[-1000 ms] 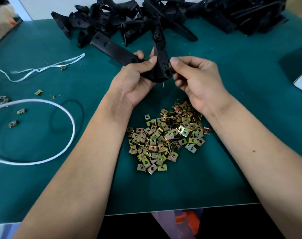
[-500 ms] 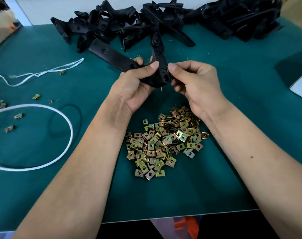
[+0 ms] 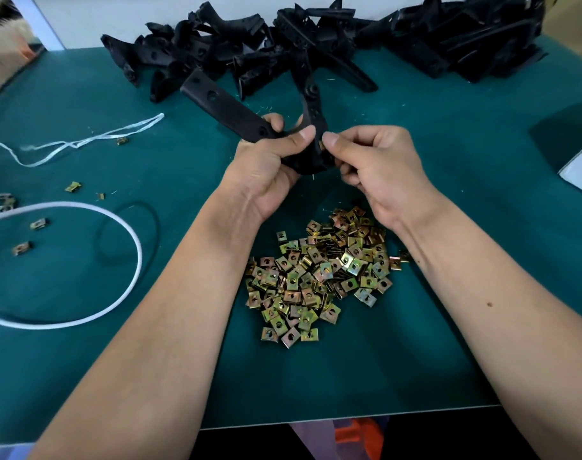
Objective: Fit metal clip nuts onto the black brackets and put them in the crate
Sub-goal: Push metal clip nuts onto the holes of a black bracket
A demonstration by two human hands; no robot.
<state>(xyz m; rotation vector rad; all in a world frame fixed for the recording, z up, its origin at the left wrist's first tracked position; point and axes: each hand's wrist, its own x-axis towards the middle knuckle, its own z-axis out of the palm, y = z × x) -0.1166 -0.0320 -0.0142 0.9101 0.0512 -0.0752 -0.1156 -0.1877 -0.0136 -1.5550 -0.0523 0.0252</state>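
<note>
At the far left of the green table (image 3: pixel 84 376) lie a white cord loop (image 3: pixel 130 247), a flat white strap (image 3: pixel 94 139) and a few stray clip nuts (image 3: pixel 39 224), well apart from the work. Further in, the left hand (image 3: pixel 266 171) has its fingers and thumb curled round the black bracket (image 3: pixel 236 109), held up off the table with one arm pointing away to the left and another rising behind the thumb. Just beside it, the right hand (image 3: pixel 379 171) pinches a small brass-coloured clip nut (image 3: pixel 322 145) against the bracket's right edge, thumb tip nearly meeting the left thumb. Below both hands sits the loose pile of clip nuts (image 3: pixel 319 277), and along the back the heap of unfitted brackets (image 3: pixel 316 38). No crate shows here.

The risk I judge: the nut is tiny and mostly hidden by the thumb, so if it goes on skewed, or off its hole, it may spring away and drop among the others, or sit crooked
</note>
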